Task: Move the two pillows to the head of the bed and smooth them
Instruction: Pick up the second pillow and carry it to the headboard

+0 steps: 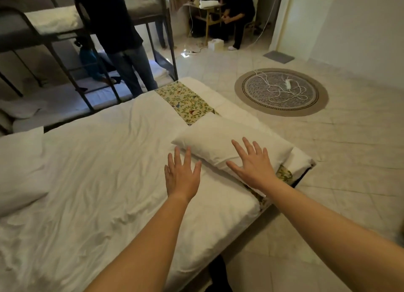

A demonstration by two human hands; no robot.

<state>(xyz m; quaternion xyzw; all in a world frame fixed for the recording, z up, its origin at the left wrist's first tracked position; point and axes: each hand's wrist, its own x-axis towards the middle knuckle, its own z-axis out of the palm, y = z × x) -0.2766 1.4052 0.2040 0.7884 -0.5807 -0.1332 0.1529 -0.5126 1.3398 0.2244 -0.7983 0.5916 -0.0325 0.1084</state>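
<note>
right hand (254, 166) flat on pillow (218, 138) — fingers spread

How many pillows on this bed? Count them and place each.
2: one pillow near the floral runner at the bed's right end, under the right hand; another pillow at the left edge, partly cropped.

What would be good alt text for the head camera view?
Two bare hands reach open over a white pillow at one end of a white bed; the right hand rests on it, the left hand is beside it. A second pillow lies far left.
</note>
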